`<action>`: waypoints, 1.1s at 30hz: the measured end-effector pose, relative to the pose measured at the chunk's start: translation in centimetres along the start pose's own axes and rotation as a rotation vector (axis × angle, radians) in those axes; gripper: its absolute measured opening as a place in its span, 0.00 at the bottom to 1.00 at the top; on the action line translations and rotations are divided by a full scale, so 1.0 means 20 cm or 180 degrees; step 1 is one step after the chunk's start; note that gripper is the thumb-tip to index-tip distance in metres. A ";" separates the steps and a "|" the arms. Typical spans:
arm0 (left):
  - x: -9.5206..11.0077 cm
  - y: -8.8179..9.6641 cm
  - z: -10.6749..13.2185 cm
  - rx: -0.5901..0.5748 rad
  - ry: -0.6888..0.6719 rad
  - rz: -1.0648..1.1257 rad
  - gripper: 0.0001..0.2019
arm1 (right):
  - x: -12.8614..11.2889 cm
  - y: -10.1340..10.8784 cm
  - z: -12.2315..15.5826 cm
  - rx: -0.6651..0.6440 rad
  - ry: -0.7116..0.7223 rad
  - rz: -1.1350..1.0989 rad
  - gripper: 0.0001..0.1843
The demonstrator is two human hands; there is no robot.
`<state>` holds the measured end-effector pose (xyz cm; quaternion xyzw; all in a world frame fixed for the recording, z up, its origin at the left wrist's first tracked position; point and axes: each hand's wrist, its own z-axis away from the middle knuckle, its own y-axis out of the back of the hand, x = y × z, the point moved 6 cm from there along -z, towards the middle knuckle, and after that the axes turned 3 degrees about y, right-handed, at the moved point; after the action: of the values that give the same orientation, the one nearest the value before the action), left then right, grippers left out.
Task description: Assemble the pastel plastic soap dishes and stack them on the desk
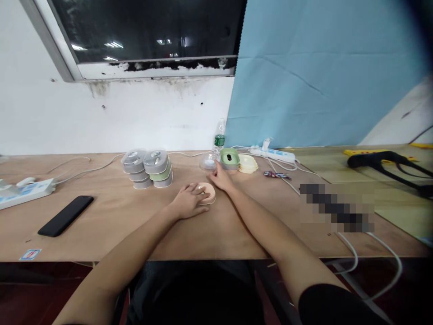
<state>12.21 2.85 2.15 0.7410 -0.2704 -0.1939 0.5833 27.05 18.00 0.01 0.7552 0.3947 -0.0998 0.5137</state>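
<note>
Closest of all was the person's lap [196,293], in dark clothes, at the near edge of the brown counter [135,221]. The peach box [212,193] sat on the counter under the left grip [189,201], and the clear lids [206,160] lay a little farther back, beside the green box [231,164]. I thought the peach box could slide or tip if the left grip pushed too hard on one side. The clear lids looked slippery, so a clumsy poke might send them into the bottle [219,139] behind. The left grip was spread wide, its fingers lying over the peach box. The right grip [221,178] reached to the edge of the clear lids and seemed to touch them, but I couldn't tell how far open it was or whether it had hold of one.
</note>
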 end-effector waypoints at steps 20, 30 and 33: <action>-0.29 0.16 0.11 0.1387 0.0959 0.0884 0.31 | -0.08 0.17 0.09 0.0961 0.0246 -0.0857 0.24; -0.34 0.19 0.12 0.1670 0.1167 0.1271 0.26 | -0.29 0.20 0.21 0.0549 0.1166 -0.0761 0.21; -0.34 0.20 0.12 0.1506 0.1334 0.1295 0.22 | -0.30 0.20 0.20 0.0528 0.1185 -0.0702 0.25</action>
<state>4.75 4.50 5.33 0.8100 -0.3242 0.1497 0.4652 26.85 10.92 4.41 0.7525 0.5533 -0.0464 0.3542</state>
